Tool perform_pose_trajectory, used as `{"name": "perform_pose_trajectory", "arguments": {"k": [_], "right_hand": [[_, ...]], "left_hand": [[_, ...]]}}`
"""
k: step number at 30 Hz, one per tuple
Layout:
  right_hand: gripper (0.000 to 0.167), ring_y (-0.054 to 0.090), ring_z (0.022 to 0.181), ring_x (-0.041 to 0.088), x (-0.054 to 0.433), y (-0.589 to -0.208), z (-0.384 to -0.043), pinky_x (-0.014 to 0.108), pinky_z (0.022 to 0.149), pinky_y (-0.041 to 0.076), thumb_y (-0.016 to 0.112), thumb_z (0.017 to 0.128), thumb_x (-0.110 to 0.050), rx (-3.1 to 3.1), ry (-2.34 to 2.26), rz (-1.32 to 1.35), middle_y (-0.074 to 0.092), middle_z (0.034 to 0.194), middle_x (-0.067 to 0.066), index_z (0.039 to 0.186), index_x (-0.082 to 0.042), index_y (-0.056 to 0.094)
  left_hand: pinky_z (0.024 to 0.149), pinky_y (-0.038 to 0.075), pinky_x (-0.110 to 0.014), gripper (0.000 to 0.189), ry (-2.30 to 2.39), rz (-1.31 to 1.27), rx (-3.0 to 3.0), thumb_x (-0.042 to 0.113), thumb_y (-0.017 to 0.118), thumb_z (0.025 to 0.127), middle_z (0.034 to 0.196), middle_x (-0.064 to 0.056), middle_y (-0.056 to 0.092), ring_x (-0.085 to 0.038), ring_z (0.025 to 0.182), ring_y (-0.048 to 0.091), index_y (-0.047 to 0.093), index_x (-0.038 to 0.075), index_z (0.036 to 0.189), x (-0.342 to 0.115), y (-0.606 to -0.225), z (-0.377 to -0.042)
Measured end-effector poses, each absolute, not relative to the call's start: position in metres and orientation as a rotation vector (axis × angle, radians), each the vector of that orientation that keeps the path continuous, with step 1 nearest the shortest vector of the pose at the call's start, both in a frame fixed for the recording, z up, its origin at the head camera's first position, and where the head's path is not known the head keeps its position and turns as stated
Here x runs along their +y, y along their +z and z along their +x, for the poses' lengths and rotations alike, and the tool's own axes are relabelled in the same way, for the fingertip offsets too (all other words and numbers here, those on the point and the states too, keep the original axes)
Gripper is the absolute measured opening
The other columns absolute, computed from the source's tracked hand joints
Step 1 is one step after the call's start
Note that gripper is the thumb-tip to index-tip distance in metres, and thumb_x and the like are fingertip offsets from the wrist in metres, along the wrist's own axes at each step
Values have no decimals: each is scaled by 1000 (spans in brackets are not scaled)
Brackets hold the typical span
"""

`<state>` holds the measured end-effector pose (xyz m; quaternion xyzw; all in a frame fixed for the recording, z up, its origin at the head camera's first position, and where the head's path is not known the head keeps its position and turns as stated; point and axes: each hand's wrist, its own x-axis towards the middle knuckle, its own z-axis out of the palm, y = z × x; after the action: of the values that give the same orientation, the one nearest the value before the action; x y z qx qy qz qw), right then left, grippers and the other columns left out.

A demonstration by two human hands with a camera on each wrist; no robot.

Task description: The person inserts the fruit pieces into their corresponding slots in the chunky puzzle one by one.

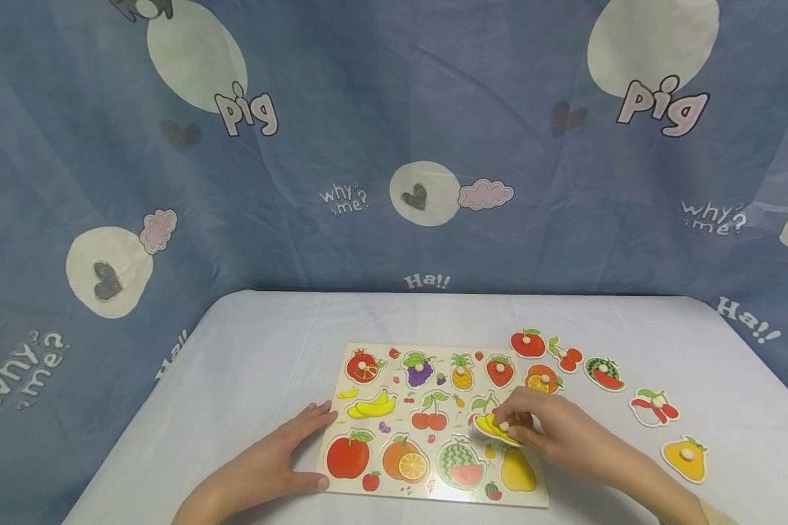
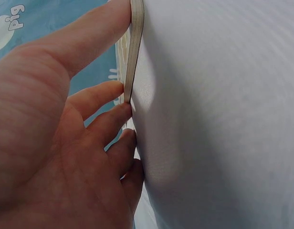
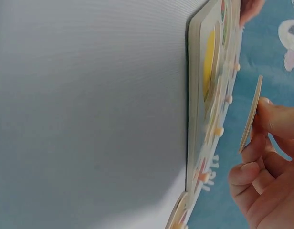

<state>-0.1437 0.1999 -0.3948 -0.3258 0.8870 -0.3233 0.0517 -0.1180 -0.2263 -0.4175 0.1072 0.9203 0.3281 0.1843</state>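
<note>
- Over the lower right of a cream, rectangular wooden fruit-puzzle board (image 1: 443,357), a right hand (image 1: 561,426), fingers bent inward, pinches a yellow banana-shaped wooden piece (image 1: 486,425), tilted and clear of the surface.
- At the board's left edge, a left hand (image 1: 269,456) rests with fingers extended and thumb spread, touching the rim and gripping nothing.
- Along the board's top row, knobbed pomegranate (image 1: 361,368), purple grape (image 1: 416,373), yellow pineapple (image 1: 462,377) and red strawberry (image 1: 500,373) pieces sit in place.
- Right of the board, a red apple piece (image 1: 527,345) and a yellow pear piece (image 1: 686,468) lie on the white cloth-covered tabletop (image 1: 171,437).
</note>
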Motion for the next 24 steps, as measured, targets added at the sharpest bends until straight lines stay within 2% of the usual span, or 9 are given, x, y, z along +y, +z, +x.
{"name": "perform_pose_trajectory", "arguments": {"k": [14, 24], "right_hand": [[21, 54, 79, 4, 180, -389, -155, 25, 70, 49, 72, 90, -12, 2647, -961, -971, 60, 86, -20, 101, -30, 69], [18, 55, 80, 7, 162, -390, -164, 24, 70, 50, 70, 93, -15, 2599, -1020, -966, 62, 91, -17, 102, -30, 71]], "left_hand": [[108, 28, -64, 91, 920, 264, 2579, 48, 85, 69, 157, -1, 34, -32, 145, 24, 46, 26, 148, -225, -417, -119], [110, 27, -63, 91, 926, 289, 2582, 48, 84, 69, 157, -1, 33, -33, 146, 23, 45, 25, 148, -226, -417, -119]]}}
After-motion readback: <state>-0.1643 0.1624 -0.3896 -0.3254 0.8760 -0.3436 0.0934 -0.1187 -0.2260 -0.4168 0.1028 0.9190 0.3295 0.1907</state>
